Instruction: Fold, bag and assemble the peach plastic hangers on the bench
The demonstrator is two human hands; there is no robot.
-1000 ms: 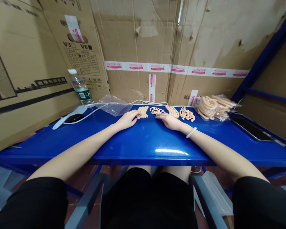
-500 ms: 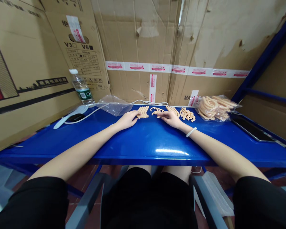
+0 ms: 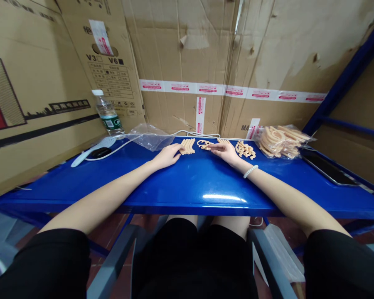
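Note:
My left hand (image 3: 166, 156) rests flat on the blue table (image 3: 187, 182), fingers stretched toward a neat row of curved beige plastic pieces (image 3: 187, 146) that the fingertips touch or nearly touch. My right hand (image 3: 225, 152) lies palm down further back, fingers extended over a second row of curved pieces, mostly hidden under it, and reaching a small cluster of ring-shaped beige pieces (image 3: 203, 144). A loose heap of small beige pieces (image 3: 245, 149) lies just right of that hand. A white bead bracelet sits on my right wrist.
A clear bag full of beige pieces (image 3: 280, 140) sits at the back right, a dark phone (image 3: 328, 169) beside it. An empty clear bag (image 3: 146, 136), a water bottle (image 3: 108, 114), a white handled device with cable (image 3: 92, 150) lie back left. Cardboard boxes wall the rear.
My right hand has slid forward and up over the second row of curved pieces, toward the ring-shaped cluster. My left hand has stayed in place.

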